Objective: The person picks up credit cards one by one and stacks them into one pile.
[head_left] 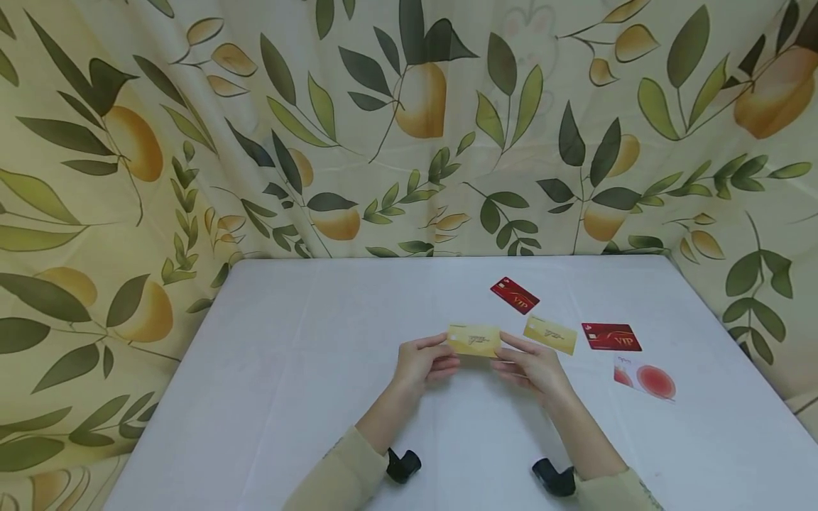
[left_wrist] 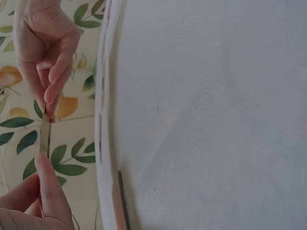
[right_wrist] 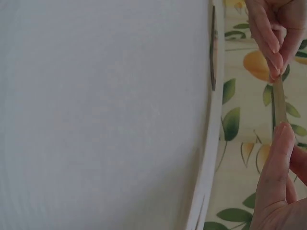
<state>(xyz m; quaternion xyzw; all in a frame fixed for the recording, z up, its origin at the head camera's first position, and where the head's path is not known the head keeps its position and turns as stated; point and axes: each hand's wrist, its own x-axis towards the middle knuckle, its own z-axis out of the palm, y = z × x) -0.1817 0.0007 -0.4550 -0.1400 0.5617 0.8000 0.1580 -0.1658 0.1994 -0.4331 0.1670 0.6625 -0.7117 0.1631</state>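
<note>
A yellow card with small dark print is held up between both hands, above the white table. My left hand pinches its left end, and my right hand pinches the right end. From the left wrist view the yellow card shows nearly edge-on, between thumb and fingers at both ends. The right wrist view gives the yellow card as a thin strip as well. Close by the right hand lies a second yellow card, flat on the table.
A red VIP card lies behind the hands, and another red VIP card lies farther right. Nearer the front is a white card with a pink circle. A fruit-patterned cloth hangs behind the white table.
</note>
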